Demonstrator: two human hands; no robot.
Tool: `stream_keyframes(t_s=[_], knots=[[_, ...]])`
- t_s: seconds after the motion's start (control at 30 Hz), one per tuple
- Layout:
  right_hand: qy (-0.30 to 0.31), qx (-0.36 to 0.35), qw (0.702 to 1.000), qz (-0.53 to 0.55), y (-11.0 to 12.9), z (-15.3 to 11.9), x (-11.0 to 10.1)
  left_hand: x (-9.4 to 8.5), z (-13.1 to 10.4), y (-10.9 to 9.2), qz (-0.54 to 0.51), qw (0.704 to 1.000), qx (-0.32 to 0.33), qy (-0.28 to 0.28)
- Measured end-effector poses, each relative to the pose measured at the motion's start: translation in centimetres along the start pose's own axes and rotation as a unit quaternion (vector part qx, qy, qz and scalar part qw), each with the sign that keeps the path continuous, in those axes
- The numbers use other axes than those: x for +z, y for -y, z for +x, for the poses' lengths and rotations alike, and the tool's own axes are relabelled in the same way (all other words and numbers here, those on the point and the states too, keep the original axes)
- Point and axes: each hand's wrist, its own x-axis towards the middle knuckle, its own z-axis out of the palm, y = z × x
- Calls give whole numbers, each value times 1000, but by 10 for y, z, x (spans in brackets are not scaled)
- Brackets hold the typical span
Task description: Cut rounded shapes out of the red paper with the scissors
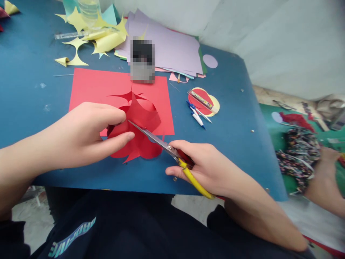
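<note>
My left hand pinches the edge of a cut red paper, whose curved strips and points curl upward. In my right hand are scissors with yellow and red handles, their blades pointing up and left into the cut paper near my left fingertips. A flat red sheet lies beneath and behind the cut paper. To the right rest red and yellow paper circles with a small ruler-like strip on them, and a blue and white compass beside them.
The blue table also bears yellow paper scraps, a clear container, stacked purple sheets, a pixelated object and a purple circle. At the right, another person's arm is near patterned cloth.
</note>
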Motion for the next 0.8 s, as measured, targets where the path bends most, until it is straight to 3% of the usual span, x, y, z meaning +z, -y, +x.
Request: stream_keyframes(t_s=[0.43, 0.8], knots=[[-13, 11, 1000, 21, -3, -1, 1, 0, 3, 1, -12, 1000, -3, -6], [-51, 16, 995, 89, 2, -1, 1, -3, 7, -2, -59, 997, -48, -28]])
